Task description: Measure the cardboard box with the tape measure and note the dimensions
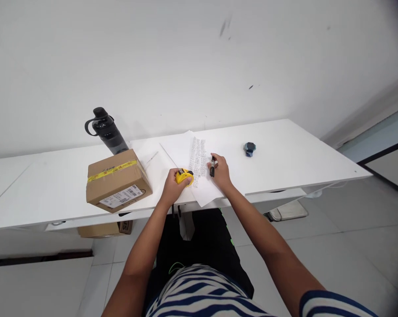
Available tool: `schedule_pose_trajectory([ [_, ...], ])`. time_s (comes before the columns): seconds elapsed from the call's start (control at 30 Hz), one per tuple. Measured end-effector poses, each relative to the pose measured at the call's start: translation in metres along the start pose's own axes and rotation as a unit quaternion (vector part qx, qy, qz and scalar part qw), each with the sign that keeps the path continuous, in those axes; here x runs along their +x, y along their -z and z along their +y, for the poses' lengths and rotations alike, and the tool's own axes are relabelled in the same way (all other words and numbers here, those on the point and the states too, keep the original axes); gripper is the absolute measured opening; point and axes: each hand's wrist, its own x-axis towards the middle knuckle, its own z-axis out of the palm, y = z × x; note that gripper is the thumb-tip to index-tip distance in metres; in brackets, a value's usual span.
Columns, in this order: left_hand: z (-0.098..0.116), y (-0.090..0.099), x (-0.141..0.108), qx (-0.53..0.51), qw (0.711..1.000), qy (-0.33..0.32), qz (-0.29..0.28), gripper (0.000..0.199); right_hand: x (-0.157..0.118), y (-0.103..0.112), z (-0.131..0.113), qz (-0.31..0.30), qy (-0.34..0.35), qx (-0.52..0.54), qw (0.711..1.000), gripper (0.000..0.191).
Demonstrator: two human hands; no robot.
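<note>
My left hand (172, 187) is closed around a yellow tape measure (185, 177), held at the left edge of a sheet of paper with dense handwriting (198, 154). In my right hand (221, 172) is a black marker (212, 166), gripped upright over the sheet's right side. I cannot make out whether the marker's tip touches anything. Part of the paper is hidden under both hands. Beside my left hand stands a taped cardboard box (115, 176) with a white shipping label.
A dark water bottle (108, 130) stands behind the box, near the wall. On the right of the white table (285, 163) lies a blue-grey wristwatch (249, 149). Another cardboard box (100, 230) is below the table at left.
</note>
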Motion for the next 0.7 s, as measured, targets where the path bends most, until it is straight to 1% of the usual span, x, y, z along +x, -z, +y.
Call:
schedule_pose_trajectory([
  [0.07,0.0005,-0.0002,-0.0007,-0.008,1.0,0.0,-0.002,0.05,0.0025,-0.0049,0.0061,0.008,-0.018,-0.012,1.0,0.047],
  [0.2,0.0014,0.0001,-0.0024,-0.014,1.0,-0.006,-0.011,0.049,0.0042,-0.008,0.0096,0.01,-0.021,-0.023,0.999,0.049],
  [0.3,0.0008,0.0006,-0.0029,-0.008,1.0,-0.011,-0.016,0.048,0.0034,-0.0061,0.0072,-0.001,-0.058,0.001,0.998,0.052],
  [0.47,-0.002,0.0004,-0.0019,-0.019,1.0,0.004,-0.013,0.051,0.0017,-0.0047,0.0039,-0.01,-0.115,0.047,0.992,0.055],
  [0.7,-0.0067,0.0001,-0.0001,-0.022,1.0,0.003,-0.014,0.052,0.0009,-0.0038,0.0004,-0.006,-0.127,0.07,0.989,0.058],
])
